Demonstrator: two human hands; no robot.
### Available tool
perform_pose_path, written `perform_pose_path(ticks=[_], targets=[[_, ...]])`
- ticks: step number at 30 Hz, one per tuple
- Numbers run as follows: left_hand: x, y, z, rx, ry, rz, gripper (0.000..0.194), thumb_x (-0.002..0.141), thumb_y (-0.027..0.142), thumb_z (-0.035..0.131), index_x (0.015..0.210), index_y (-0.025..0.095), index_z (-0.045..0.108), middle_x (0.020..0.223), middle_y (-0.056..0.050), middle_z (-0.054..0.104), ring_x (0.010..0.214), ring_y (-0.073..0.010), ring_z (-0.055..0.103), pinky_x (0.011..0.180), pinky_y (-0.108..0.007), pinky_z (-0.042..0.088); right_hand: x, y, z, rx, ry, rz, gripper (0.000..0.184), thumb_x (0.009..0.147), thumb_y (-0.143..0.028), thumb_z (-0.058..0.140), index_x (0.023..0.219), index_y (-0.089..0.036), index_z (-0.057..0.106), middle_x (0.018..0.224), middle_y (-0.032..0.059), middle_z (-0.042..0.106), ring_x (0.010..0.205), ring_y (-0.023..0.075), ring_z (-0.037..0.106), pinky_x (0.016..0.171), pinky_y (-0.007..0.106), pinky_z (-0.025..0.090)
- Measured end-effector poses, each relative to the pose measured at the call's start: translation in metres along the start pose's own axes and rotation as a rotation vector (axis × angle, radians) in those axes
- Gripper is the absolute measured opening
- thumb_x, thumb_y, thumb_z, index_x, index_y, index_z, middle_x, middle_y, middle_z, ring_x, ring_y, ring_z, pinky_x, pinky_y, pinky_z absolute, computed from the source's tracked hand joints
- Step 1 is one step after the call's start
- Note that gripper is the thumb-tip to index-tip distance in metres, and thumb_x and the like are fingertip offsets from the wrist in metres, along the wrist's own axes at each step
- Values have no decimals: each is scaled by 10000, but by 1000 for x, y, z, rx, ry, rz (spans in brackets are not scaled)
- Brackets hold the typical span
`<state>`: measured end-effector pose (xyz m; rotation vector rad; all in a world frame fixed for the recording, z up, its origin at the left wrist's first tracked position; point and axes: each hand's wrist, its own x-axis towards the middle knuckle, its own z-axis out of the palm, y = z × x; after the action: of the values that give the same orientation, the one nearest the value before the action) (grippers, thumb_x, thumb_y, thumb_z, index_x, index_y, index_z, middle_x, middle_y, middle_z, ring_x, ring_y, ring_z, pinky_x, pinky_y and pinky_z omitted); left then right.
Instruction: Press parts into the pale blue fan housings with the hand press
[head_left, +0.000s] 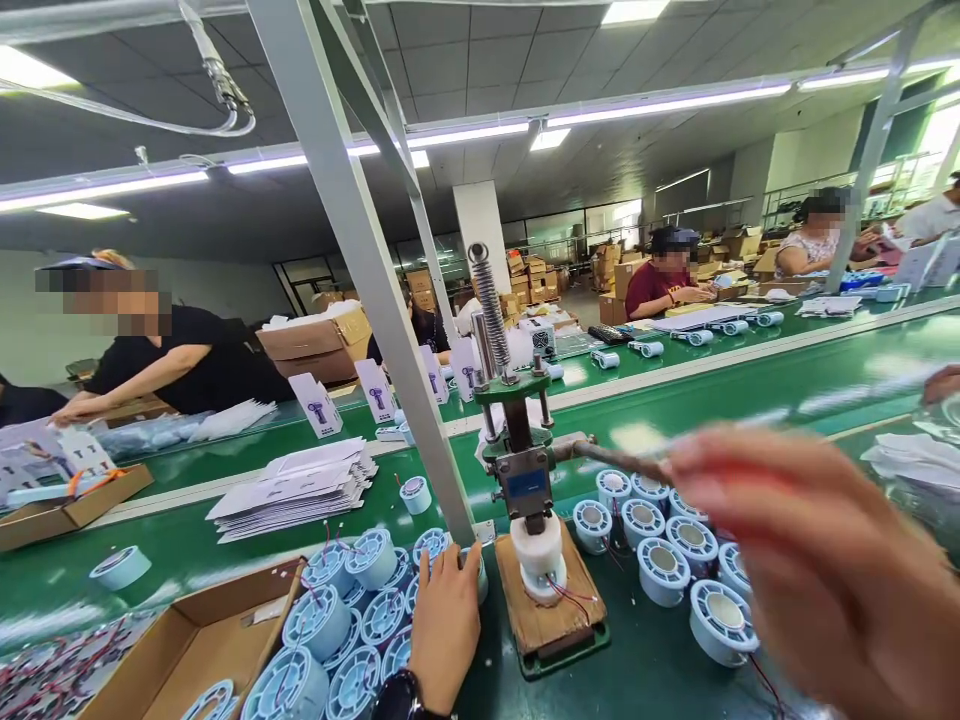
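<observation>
My right hand [817,550], smeared by motion, is closed around the end of the lever [622,458] of a hand press [525,475]. Under the press ram, a white round fixture [538,560] with red and dark wires sits on a wooden block [551,600]. My left hand [448,615], wearing a dark watch, lies over the pile left of the press. Its fingers curl over a light blue round housing [482,580], partly hidden beside the hand. More such housings [315,620] are heaped around it, and others with metal discs [664,570] stand right of the press.
A cardboard tray [187,650] and wired parts [67,660] lie at left. A grey post [375,270] rises beside the press. Flat white cartons [296,485] are stacked beyond the pile. Across the green conveyor [750,390], people sit or stand at work.
</observation>
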<state>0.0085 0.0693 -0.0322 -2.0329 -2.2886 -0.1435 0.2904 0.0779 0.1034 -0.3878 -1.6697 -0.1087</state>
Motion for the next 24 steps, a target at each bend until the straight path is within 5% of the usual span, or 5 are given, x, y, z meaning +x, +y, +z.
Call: perform_pose_path(ticks=[7, 13, 16, 20, 24], targets=[[-36, 20, -2, 74, -159, -48, 537, 777, 207, 609, 1314, 221, 591, 1312, -196, 603, 1270, -379, 530, 1065, -525, 411, 135, 93, 71, 142, -85, 225, 329, 939, -215, 455, 1228, -148, 596, 1180, 84, 645, 781, 118, 653, 827, 341, 533], [-66, 32, 16, -49, -132, -199, 640, 766, 336, 705, 1376, 276, 520, 1281, -178, 618, 1182, -365, 585, 954, -502, 491, -61, 49, 90, 195, 83, 548, 549, 918, -312, 533, 1443, -322, 377, 1427, 52, 489, 1265, 236, 524, 1073, 479, 441], [-81, 16, 6, -160, 90, -143, 660, 778, 419, 689, 1396, 291, 493, 1286, -135, 623, 1177, -327, 587, 981, -496, 496, -164, 27, 113, 238, -128, 873, 723, 867, -441, 590, 1495, -304, 257, 1463, 90, 452, 1298, 293, 506, 1066, 531, 441], [-94, -75, -50, -154, 415, -244, 436, 914, 472, 396, 1204, 252, 635, 1237, -79, 668, 1179, -235, 605, 1040, -424, 477, -207, 24, 146, 333, -294, 1089, 806, 830, -504, 607, 1505, -279, 230, 1389, 102, 548, 1223, 287, 589, 1008, 469, 507], [-83, -194, -96, -72, 357, -466, 388, 772, 444, 381, 884, 205, 665, 981, -84, 767, 920, -297, 716, 853, -461, 553, -201, 26, 158, 278, -65, 992, 724, 822, -425, 628, 1449, -223, 327, 1385, 135, 551, 1258, 290, 564, 1052, 478, 473]])
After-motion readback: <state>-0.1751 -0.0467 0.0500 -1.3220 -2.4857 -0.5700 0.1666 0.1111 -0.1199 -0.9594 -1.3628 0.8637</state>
